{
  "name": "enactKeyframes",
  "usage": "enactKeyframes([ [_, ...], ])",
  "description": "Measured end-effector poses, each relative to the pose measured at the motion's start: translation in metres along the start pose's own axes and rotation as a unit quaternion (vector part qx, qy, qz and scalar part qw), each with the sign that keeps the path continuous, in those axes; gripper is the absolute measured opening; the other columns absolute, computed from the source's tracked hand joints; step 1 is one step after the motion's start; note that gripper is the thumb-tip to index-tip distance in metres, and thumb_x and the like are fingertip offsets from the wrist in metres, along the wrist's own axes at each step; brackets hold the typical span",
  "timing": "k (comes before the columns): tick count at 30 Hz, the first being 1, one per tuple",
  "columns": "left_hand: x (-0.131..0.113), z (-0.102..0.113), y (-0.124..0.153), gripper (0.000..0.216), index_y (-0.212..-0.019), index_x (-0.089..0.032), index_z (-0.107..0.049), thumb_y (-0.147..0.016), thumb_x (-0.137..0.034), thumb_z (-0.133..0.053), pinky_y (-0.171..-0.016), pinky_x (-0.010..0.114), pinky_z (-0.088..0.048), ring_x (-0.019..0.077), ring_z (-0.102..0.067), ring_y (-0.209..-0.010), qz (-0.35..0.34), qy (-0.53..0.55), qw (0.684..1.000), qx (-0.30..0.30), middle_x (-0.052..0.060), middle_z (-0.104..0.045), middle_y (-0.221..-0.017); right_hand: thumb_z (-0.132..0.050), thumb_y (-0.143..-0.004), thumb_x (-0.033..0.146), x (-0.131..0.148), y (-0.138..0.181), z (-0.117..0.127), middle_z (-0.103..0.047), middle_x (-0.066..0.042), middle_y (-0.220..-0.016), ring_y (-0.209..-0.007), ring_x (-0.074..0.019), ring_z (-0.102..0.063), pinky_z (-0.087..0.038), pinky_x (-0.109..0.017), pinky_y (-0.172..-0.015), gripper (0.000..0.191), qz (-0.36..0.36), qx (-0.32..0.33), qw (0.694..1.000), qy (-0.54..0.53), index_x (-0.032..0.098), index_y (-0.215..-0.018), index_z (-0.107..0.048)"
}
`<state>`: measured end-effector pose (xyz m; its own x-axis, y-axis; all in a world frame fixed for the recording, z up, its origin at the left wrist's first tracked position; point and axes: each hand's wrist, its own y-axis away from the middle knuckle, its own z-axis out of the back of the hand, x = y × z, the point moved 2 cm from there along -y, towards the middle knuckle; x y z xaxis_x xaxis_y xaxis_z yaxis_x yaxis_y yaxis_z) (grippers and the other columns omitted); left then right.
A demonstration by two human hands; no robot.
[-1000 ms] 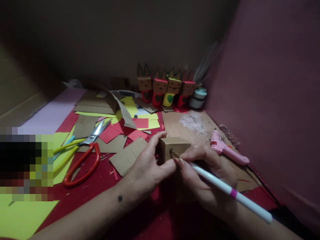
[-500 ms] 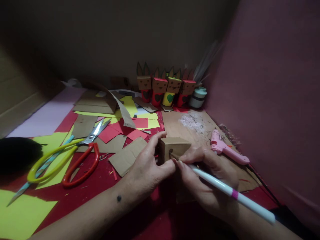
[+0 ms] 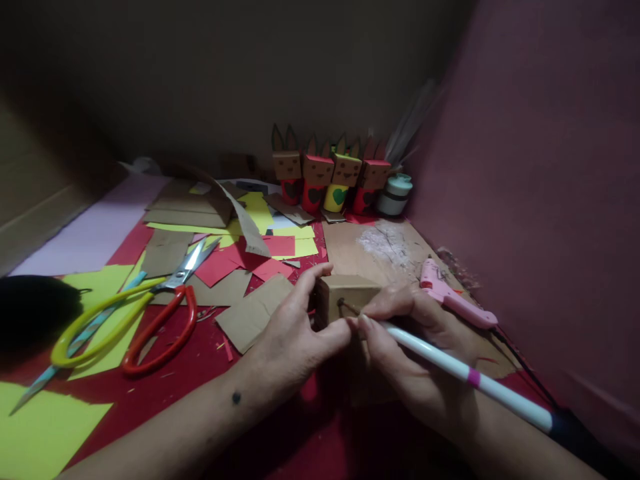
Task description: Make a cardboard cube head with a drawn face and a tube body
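A small brown cardboard box (image 3: 347,293) stands low in the middle of the view. My left hand (image 3: 295,330) grips its left side, thumb at the front and a finger over the top. My right hand (image 3: 417,350) is closed round a white marker with a pink band (image 3: 463,373). The marker's tip rests on the box's front face at a small dark mark.
Red-handled scissors (image 3: 160,320) and yellow-handled scissors (image 3: 95,317) lie at the left among red, yellow and brown paper scraps. A pink glue gun (image 3: 450,297) lies at the right. Several finished box figures (image 3: 330,177) and a small jar (image 3: 396,195) stand at the back.
The marker's tip has shifted slightly on the box's face and its rear end has swung a little right. A blurred patch at the left is gone, showing the yellow scissors.
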<state>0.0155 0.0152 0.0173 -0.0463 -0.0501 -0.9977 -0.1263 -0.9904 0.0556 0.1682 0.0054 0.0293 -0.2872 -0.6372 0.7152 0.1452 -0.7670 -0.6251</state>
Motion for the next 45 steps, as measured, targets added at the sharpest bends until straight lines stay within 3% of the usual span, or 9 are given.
enactKeyframes([
  [16,0.0,-0.001,0.0,0.069,-0.136,-0.017,-0.045,-0.072,-0.03,-0.07,-0.08,0.037,-0.059,0.0243,-0.07,-0.088,-0.007,-0.019,1.0,-0.003,0.005,-0.069,-0.098,-0.066,-0.082,0.009,0.0,0.0,0.0,-0.065,0.003,-0.071,-0.054,-0.0098,-0.06,-0.047,-0.02,-0.045,0.015,-0.001,-0.016,1.0,0.012,0.023,-0.083,-0.061],
  [25,-0.004,-0.002,0.003,0.067,-0.135,-0.018,-0.045,-0.074,-0.028,-0.07,-0.081,0.037,-0.058,0.0246,-0.069,-0.09,0.013,-0.006,1.0,-0.001,0.005,-0.068,-0.096,-0.063,-0.08,0.011,0.004,-0.003,-0.002,-0.056,0.006,-0.058,-0.041,-0.0084,-0.051,-0.042,-0.02,-0.038,0.014,-0.037,-0.025,0.999,0.002,0.023,-0.077,-0.056],
  [45,-0.008,-0.002,0.005,0.067,-0.134,-0.019,-0.049,-0.072,-0.032,-0.07,-0.078,0.037,-0.058,0.0254,-0.069,-0.089,0.015,-0.035,0.999,-0.019,0.003,-0.068,-0.095,-0.062,-0.083,0.011,0.001,0.0,0.002,-0.058,0.004,-0.064,-0.044,-0.0086,-0.052,-0.044,-0.021,-0.041,0.013,-0.024,-0.002,1.0,0.018,0.022,-0.079,-0.056],
])
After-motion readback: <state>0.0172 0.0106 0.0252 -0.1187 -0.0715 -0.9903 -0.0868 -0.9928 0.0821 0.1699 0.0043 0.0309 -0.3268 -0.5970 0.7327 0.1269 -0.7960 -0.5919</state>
